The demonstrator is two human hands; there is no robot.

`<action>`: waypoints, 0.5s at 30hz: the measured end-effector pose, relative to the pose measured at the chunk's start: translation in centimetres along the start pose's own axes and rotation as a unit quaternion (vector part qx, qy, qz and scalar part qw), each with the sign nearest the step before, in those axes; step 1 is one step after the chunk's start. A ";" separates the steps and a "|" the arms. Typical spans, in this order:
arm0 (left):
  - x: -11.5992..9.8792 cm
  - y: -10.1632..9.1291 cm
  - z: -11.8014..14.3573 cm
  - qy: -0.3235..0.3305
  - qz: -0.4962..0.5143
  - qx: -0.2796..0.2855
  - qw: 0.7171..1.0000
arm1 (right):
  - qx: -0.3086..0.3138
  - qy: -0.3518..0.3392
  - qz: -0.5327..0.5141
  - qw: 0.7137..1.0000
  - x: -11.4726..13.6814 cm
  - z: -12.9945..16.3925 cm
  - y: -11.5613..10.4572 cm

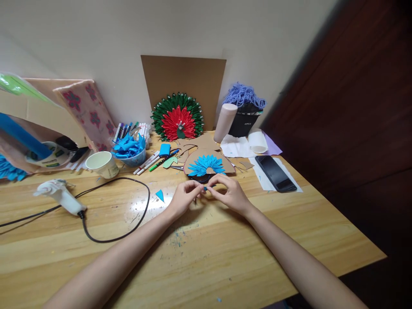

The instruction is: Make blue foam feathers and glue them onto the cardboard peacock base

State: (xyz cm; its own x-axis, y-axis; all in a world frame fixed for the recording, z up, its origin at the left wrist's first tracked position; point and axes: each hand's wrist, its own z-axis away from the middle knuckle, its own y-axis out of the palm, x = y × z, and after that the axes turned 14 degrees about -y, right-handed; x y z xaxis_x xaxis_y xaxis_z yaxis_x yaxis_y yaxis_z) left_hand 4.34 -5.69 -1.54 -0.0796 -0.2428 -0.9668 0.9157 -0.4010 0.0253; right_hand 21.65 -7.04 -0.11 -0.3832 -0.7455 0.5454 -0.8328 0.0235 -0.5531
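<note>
Fingertips of my left hand (186, 196) and my right hand (231, 195) meet over the middle of the table, pinching a small blue piece (205, 189) between them. Most of that piece is hidden by the fingers, so its exact shape does not show. Just beyond my hands lies a cardboard shape (189, 159) with a fan of blue petals (207, 165) arranged on it. One loose blue pointed piece (160, 195) rests on the table to the left of my left hand.
A white glue gun (62, 197) lies at left, its black cord (148, 193) looping across the table. Near it stand a paper cup (102, 165) and a bowl of blue pieces (130, 159). A phone (276, 174) lies right; a red-green peacock (177, 116) stands behind.
</note>
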 end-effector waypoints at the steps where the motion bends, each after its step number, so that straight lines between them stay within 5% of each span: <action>1: 0.0 0.0 0.0 -0.001 -0.006 -0.002 1.000 | -0.004 0.007 -0.002 1.000 0.0 0.0 0.1; 15: 0.7 0.2 0.0 0.023 -0.070 -0.043 0.996 | 0.010 0.171 -0.160 0.972 -0.3 0.1 0.5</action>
State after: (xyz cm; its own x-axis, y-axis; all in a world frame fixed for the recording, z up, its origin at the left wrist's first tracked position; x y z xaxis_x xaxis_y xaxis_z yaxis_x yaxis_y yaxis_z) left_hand 4.47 -5.94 -2.26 -0.1927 -0.1488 -0.9699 0.9272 -0.3511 -0.1304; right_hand 21.36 -6.85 -0.59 -0.2184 -0.4466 0.8677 -0.9247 -0.1893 -0.3302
